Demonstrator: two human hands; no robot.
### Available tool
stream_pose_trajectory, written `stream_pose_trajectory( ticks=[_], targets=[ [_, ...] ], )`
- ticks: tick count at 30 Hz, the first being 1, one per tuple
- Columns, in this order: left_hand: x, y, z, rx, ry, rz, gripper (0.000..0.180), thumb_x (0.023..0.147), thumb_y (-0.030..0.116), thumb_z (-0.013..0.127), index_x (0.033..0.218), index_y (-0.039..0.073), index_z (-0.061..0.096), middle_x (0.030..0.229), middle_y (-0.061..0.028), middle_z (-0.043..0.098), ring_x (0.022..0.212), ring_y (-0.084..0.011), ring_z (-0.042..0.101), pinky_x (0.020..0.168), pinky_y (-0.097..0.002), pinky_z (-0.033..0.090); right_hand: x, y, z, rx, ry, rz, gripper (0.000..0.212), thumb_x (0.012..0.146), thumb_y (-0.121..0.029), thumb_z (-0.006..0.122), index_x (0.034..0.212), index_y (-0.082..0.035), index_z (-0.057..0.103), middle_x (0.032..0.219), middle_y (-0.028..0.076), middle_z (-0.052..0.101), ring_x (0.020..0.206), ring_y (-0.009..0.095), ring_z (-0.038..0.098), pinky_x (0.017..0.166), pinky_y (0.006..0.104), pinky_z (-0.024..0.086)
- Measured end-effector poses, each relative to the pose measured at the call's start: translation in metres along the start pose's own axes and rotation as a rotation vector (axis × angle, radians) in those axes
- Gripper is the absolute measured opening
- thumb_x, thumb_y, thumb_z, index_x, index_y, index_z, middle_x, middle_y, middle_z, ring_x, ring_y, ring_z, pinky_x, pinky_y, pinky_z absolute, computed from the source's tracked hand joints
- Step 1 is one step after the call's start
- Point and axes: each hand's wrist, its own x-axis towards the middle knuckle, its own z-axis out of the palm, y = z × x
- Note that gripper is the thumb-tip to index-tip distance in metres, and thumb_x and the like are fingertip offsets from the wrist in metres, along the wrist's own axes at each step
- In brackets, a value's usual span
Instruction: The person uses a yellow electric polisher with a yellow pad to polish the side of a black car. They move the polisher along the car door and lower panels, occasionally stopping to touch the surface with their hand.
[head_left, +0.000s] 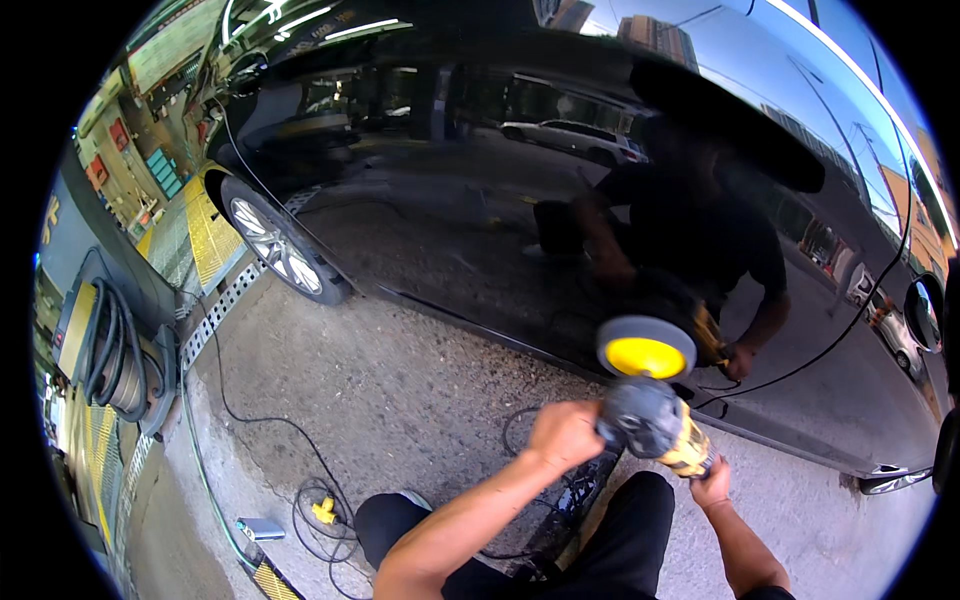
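Note:
A yellow-and-black power polisher (pixel 645 415) is in both my hands, low beside the black car's side panel (pixel 430 240). My left hand (pixel 566 436) is closed at the dark front end; the exact part it grips is hidden. Around the rear of the yellow body my right hand (pixel 711 482) is wrapped. The round grey pad (pixel 612 330) with its yellow backing faces the lower door. Whether the pad touches the paint I cannot tell. The glossy panel mirrors my body, a light-coloured car and buildings.
A wheel (pixel 270 240) stands at the left, a door mirror (pixel 922 312) at the far right. Black cord with a yellow plug (pixel 323 511) loops over the concrete, near a small blue-grey box (pixel 260 529). A vacuum-like machine with coiled hose (pixel 118 350) stands at the left.

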Motion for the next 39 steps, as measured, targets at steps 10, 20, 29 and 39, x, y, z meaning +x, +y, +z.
stream_pose_trajectory(
  ticks=[10,20,29,39],
  targets=[
    [-0.007,-0.123,-0.06,0.002,0.33,-0.266,0.025,0.077,0.028,0.085,0.089,0.007,0.079,0.089,-0.0146,0.08,0.079,-0.0271,0.08,0.071,-0.0392,0.061,0.076,-0.138,0.07,-0.023,-0.005,0.002,0.033,0.068,-0.007,0.079,0.097,-0.005,0.063,0.088,0.022,0.069,0.084,0.048,0.067,0.075,0.0551,0.054],
    [0.008,-0.02,-0.111,-0.233,0.487,-0.004,0.022,0.079,0.014,0.088,0.098,0.005,0.081,0.092,-0.002,0.081,0.086,-0.0139,0.075,0.081,-0.0352,0.06,0.082,-0.15,0.016,0.014,0.204,-0.102,0.033,0.06,-0.005,0.079,0.087,-0.007,0.06,0.08,0.016,0.067,0.074,0.043,0.066,0.068,0.0506,0.053],
    [0.022,0.192,-0.067,0.232,-0.071,0.433,0.028,0.078,0.024,0.082,0.092,0.008,0.063,0.081,-0.012,0.07,0.078,-0.0356,0.074,0.066,-0.0471,0.058,-0.028,-0.105,-0.039,0.187,0.31,0.169,0.043,0.089,-0.006,0.074,0.131,-0.003,0.067,0.134,0.012,0.071,0.125,0.028,0.066,0.111,0.0438,0.048],
    [-0.003,0.047,-0.206,0.072,0.566,0.024,0.012,0.081,0.001,0.074,0.092,-0.002,0.077,0.088,-0.0131,0.081,0.083,-0.0209,0.076,0.075,-0.0376,0.057,0.118,-0.235,-0.048,0.24,0.131,-0.077,0.027,0.068,-0.004,0.077,0.092,-0.005,0.065,0.085,0.02,0.069,0.081,0.045,0.069,0.073,0.0494,0.056]
  ],
)
